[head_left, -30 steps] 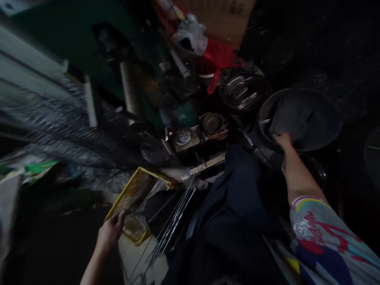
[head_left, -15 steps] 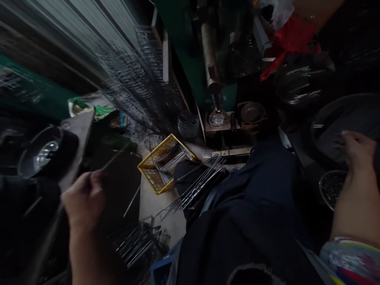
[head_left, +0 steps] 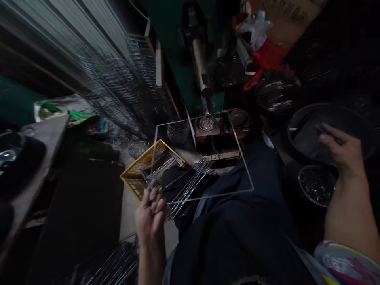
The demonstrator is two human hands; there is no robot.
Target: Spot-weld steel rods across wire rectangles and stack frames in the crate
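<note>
My left hand is closed on the lower left corner of a rectangular wire frame. The thin frame spans the space above my lap, its far side near the machine's round metal dish. Over at the right, my right hand is raised above a large dark basin, fingers curled together. What it holds, if anything, is too small and dark to make out. A bundle of similar metal wires lies across my leg, beneath the held frame.
A yellow plastic crate with wire pieces stands on the floor ahead. A bowl of small metal parts is below my right hand. More wire frames lie at lower left, beside a dark bench. Stacked wire racks lean behind.
My left hand has swung from the left to in front of my lap, bringing the wire frame into full view. My right hand stays over the basin; the view has turned slightly.
</note>
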